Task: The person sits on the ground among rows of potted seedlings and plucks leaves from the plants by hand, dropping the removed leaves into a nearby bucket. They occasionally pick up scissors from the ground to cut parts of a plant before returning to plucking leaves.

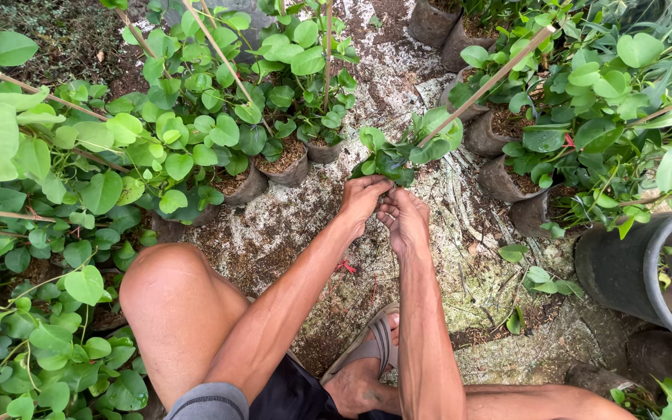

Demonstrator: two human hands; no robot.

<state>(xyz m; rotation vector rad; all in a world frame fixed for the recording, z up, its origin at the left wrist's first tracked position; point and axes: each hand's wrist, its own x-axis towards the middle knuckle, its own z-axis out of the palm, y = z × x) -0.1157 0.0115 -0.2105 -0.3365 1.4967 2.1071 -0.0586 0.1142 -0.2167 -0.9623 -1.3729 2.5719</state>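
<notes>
My left hand and my right hand are together at the base of a small leafy plant that leans on a thin bamboo stake. Both hands have their fingers pinched around the plant's lower stem or root ball, which the hands hide. I am crouching, with my left knee at the lower left and a sandalled foot under my forearms.
Rows of potted green-leaved plants in dark nursery bags stand at left and top, more bags at right. A large black plastic pot sits at the right edge. The ground is soil-strewn concrete.
</notes>
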